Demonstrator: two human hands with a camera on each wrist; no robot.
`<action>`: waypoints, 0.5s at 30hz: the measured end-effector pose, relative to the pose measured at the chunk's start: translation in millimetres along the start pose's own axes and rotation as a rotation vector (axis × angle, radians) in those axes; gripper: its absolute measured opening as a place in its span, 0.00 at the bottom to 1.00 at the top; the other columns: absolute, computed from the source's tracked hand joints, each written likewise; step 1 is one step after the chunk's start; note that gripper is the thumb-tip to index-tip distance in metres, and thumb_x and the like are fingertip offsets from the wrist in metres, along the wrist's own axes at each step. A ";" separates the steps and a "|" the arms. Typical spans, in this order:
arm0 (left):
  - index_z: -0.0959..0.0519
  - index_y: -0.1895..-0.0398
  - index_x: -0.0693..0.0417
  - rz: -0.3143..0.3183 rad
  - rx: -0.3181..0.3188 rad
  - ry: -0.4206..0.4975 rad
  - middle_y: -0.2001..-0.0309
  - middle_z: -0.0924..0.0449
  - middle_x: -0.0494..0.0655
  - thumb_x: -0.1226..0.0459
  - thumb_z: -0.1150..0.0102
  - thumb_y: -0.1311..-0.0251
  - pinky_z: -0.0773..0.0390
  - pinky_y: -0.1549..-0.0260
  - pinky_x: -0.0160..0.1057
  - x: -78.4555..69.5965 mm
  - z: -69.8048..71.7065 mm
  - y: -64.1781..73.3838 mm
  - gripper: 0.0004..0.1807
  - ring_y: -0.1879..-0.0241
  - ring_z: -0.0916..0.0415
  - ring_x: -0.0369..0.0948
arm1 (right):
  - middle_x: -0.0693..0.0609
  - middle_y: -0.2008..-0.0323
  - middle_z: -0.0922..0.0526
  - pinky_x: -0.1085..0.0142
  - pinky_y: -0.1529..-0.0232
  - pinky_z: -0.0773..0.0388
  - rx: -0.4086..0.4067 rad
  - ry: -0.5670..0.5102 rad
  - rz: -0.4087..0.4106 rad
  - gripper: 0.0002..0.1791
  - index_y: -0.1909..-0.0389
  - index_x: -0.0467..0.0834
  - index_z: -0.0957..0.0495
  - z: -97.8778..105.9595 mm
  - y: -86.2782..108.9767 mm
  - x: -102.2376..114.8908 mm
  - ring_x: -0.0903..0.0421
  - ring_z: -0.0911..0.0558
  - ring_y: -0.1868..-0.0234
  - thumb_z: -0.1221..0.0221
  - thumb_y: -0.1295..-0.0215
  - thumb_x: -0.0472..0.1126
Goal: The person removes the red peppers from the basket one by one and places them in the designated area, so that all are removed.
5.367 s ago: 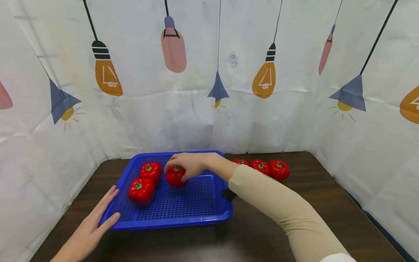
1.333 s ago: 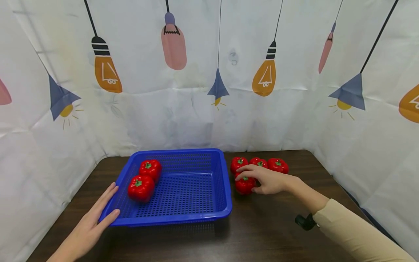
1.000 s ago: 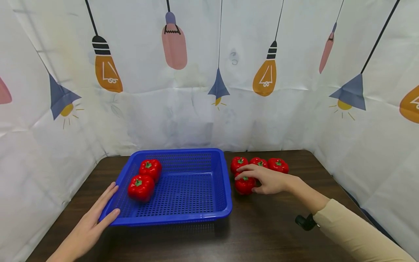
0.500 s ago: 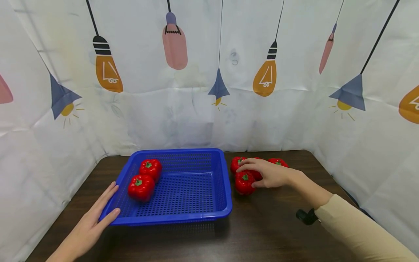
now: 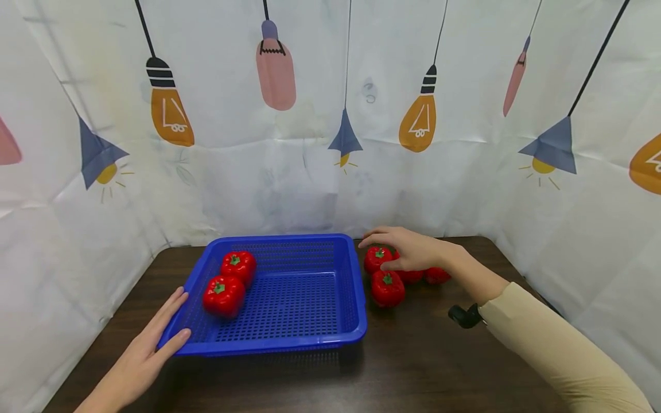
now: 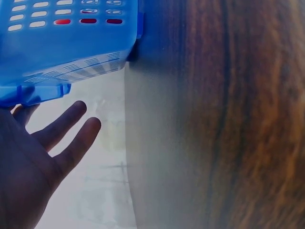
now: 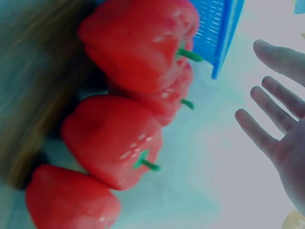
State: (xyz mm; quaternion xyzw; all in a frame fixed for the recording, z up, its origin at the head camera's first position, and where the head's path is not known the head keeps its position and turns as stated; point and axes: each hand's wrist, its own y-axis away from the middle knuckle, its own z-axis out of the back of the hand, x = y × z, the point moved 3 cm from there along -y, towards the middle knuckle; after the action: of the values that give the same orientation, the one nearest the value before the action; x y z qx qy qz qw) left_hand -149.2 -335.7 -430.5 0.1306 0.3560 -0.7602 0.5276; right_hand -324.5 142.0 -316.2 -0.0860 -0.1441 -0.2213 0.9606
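Note:
A blue plastic basket [image 5: 289, 345] stands on the table with two red bell peppers, one near its left front [image 5: 224, 296] and one behind it [image 5: 238, 267]. My left hand [image 5: 139, 361] rests against the basket's left rim with straight fingers. To the right of the basket, my right hand [image 5: 413, 249] hovers over several red bell peppers on the table. Its spread fingers [image 7: 257, 129] hold nothing and look apart from the peppers in the right wrist view. The front pepper [image 5: 388, 288] sits just ahead of the back-left pepper [image 5: 378, 260]; my hand and forearm partly cover the others.
The dark wooden table [image 5: 413, 367] reaches back to a white curtain [image 5: 310, 189] printed with lamps, which also runs along both sides. A black wrist device [image 5: 465, 316] sits beneath my right sleeve cuff.
Earlier my right hand gripped a pepper in the basket; then it was around the front pepper on the table. It has since let go and moved up and back. My left hand stays put.

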 end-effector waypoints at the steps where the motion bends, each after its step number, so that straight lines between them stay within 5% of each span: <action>1: 0.46 0.17 0.49 0.001 -0.001 -0.003 0.18 0.57 0.36 0.67 0.45 0.26 0.59 0.40 0.14 0.1 0.2 0.0 0.38 0.26 0.62 0.18 | 0.49 0.30 0.29 0.50 0.34 0.30 -0.001 0.005 0.001 0.30 0.32 0.46 0.26 1.9 -3.7 0.1 0.48 0.30 0.30 0.32 0.35 0.33; 15: 0.46 0.17 0.48 0.012 -0.001 -0.012 0.18 0.57 0.38 0.67 0.44 0.26 0.59 0.41 0.14 0.7 -0.4 -0.3 0.38 0.26 0.62 0.18 | 0.49 0.32 0.28 0.54 0.34 0.30 0.034 0.017 0.041 0.28 0.33 0.46 0.25 4.6 -62.4 12.8 0.50 0.30 0.30 0.33 0.33 0.35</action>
State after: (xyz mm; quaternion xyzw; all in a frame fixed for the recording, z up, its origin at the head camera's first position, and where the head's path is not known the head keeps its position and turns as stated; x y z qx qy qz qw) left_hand -149.9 -335.8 -431.1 0.1277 0.3523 -0.7577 0.5343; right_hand -342.6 82.6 -301.4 -0.0706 -0.1377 -0.2000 0.9675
